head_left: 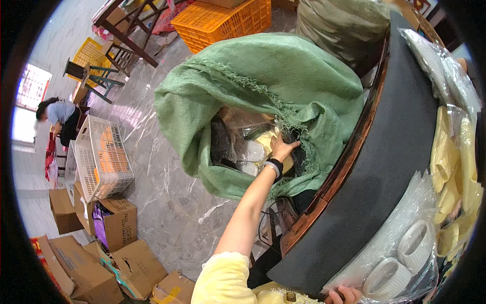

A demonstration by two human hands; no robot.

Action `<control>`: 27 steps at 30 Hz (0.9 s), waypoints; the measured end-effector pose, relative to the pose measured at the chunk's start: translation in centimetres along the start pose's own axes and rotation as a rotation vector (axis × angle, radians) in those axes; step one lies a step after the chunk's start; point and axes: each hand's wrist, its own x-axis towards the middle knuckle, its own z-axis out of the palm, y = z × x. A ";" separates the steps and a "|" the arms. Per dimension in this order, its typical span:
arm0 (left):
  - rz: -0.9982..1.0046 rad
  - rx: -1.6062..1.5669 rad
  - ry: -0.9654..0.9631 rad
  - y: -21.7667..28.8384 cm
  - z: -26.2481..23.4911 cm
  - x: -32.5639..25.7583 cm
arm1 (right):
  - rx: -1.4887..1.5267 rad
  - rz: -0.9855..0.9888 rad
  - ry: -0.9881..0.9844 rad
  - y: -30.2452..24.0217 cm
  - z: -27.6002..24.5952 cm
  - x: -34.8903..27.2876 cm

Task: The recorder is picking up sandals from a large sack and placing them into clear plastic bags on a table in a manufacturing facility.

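Note:
My left hand reaches down into a large green woven sack, thumb and fingers spread. It is at a pale yellow item in clear wrapping, and part of the fingers is hidden. White and dark wrapped items lie around it inside the sack. At the lower edge my right hand has its fingers curled on the edge of a clear plastic bag. White ribbed slippers show in that bag, which lies on the dark tabletop.
Yellow slippers in clear plastic lie along the table's right side. An orange crate and a bulging pale sack stand beyond the green one. At left are a white crate, cardboard boxes, a stool and a bending person.

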 end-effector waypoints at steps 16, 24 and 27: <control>-0.052 -0.518 -0.210 -0.9 -13.6 -0.6 | 0.114 -0.033 -0.120 1.4 -0.7 -1.0; -0.134 -0.104 -0.547 -2.4 -23.0 -2.0 | 0.120 -0.005 -0.070 0.9 -0.3 0.0; 0.169 0.311 -0.068 -4.4 -19.9 -3.4 | 0.116 -0.009 -0.051 0.9 -0.3 -0.2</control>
